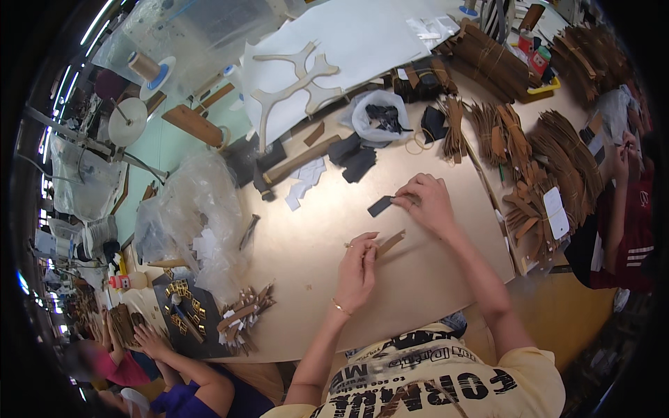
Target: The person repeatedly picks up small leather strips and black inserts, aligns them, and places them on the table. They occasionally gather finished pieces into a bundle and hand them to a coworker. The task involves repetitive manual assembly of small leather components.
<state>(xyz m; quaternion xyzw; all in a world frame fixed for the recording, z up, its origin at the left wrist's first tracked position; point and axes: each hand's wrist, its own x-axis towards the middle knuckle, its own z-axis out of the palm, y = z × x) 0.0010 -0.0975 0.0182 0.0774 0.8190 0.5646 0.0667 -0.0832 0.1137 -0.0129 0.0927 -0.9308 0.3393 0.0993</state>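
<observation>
My left hand (357, 270) is closed, pinching a narrow brown strip (392, 242) that looks like leather and points up to the right. Above and right of it, my right hand (426, 202) grips the end of a small dark rectangular piece (379, 207) between thumb and fingers. The two pieces are apart, both over the tan tabletop (306, 237). Small black pieces (354, 159) lie in a pile beyond my hands, beside scattered white slips (306, 182) and a hammer (301, 160).
A plastic bag of black pieces (380, 115) stands at the back. Bundled brown strips (536, 153) crowd the right side; a clear plastic bag (202, 209) and more strips (245, 315) lie left. Gold-coloured metal parts (182, 296) sit on a dark sheet. Co-workers sit at both sides.
</observation>
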